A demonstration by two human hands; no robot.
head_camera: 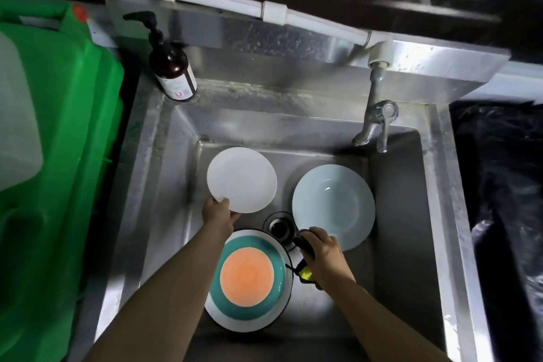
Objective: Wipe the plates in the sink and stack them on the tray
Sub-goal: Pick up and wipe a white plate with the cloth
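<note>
Gripping the white plate (241, 179) at its seven o'clock rim, left hand (219, 212); right hand (322, 247), fingers curled round black-and-yellow sponge (304, 261); bottle (172, 67) label unreadable.

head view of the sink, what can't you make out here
- Tray: none in the head view; past the frame edges.
- Black and yellow cloth: mostly covered by the right hand.
- Brown pump bottle label: too small to read.
- Teal and orange plate: left rim hidden by the forearm of the left hand, which grips the white round plate.
</note>
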